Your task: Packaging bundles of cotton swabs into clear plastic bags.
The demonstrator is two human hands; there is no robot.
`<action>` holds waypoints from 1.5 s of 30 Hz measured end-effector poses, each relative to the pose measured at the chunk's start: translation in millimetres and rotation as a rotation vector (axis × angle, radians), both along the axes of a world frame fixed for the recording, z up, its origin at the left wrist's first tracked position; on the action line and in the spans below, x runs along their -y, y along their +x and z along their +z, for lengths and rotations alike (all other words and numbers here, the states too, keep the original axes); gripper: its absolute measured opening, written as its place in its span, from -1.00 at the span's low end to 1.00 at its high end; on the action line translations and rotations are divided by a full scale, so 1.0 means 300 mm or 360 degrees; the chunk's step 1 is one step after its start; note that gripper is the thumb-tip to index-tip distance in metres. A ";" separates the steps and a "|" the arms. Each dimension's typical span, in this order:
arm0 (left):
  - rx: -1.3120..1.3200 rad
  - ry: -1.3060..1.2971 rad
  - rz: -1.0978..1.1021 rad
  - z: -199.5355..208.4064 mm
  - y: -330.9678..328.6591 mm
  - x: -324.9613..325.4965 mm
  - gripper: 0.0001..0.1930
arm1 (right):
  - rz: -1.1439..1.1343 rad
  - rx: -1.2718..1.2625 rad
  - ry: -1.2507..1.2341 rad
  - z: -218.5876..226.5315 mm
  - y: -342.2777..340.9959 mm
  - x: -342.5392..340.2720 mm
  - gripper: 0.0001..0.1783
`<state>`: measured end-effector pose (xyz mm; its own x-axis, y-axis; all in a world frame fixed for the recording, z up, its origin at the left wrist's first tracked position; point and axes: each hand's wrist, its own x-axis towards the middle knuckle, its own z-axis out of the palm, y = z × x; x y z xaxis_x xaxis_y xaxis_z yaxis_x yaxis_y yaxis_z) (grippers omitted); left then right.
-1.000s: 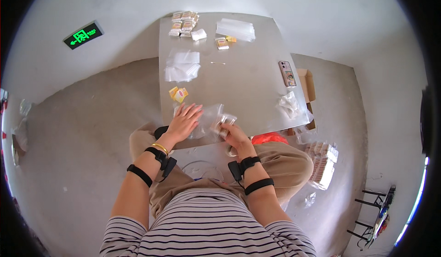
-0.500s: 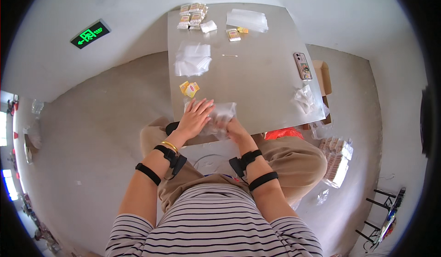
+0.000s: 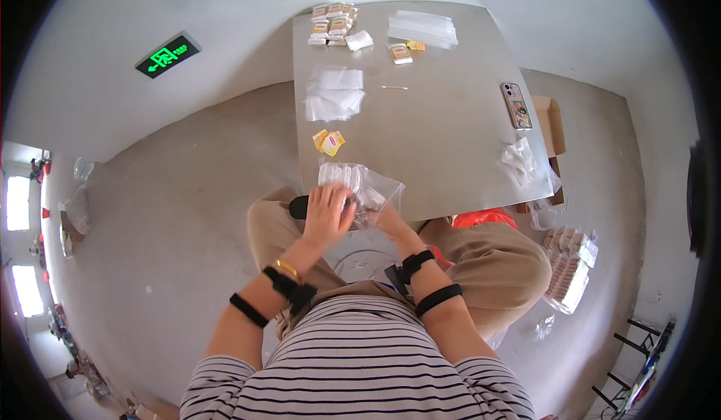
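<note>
1. The clear bag (image 3: 388, 188) lies at the worktop's (image 3: 443, 127) near edge, close to the near-left corner; the hands and its own glare obscure part of its outline.
2. White packs (image 3: 339, 173) show at the bag's left part; whether all of them are inside it cannot be made out, and their lower ends are covered by the left hand.
3. The left hand (image 3: 328, 211) lies across the packs, back upward, blurred; its fingers reach forward, but whether they press or pinch anything I cannot tell.
4. The right hand (image 3: 388, 222) is at the bag's right part, its fingertips hidden by hazy plastic, so its grip cannot be told.
5. Yellow cards (image 3: 329, 143) lie near the left edge, just beyond the packs; their overlap hides how many. Farther along that edge, flat clear bags (image 3: 334, 94) overlap too.
6. Wrapped packs (image 3: 330, 25) crowd the far-left corner, the rear ones partly covered.
7. A phone (image 3: 516, 107) lies by the right edge; past that edge, a cardboard box (image 3: 550, 123) is partly hidden under the worktop.
</note>
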<state>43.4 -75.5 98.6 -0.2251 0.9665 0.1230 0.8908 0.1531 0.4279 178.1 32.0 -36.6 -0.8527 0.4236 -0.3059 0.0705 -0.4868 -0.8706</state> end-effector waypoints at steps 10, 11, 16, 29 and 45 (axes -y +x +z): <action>0.0154 -0.0363 0.0150 -0.112 0.210 0.037 -0.72 | 0.0331 0.0302 0.0201 0.103 -0.023 -0.040 -0.29; 0.0155 -0.0360 0.0170 -0.117 0.215 0.043 -0.72 | 0.0414 0.0254 0.0258 0.124 -0.026 -0.045 -0.30; 0.0381 -0.0169 -0.0080 -0.049 0.251 0.037 -0.79 | 0.0327 0.0288 0.0681 0.109 -0.044 -0.010 -0.34; 0.0548 -0.0229 -0.0266 -0.070 0.234 0.062 -0.76 | 0.0076 0.0092 0.1615 0.146 -0.094 0.063 -0.17; 0.0550 -0.0088 -0.0448 -0.025 0.209 0.015 -0.81 | 0.0713 0.0556 0.1556 0.006 -0.068 -0.031 -0.45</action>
<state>106.2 -80.0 91.2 0.0285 0.9990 0.0332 0.7073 -0.0437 0.7056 157.8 41.2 -34.8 -0.9205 0.2894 -0.2626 0.3818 0.5225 -0.7624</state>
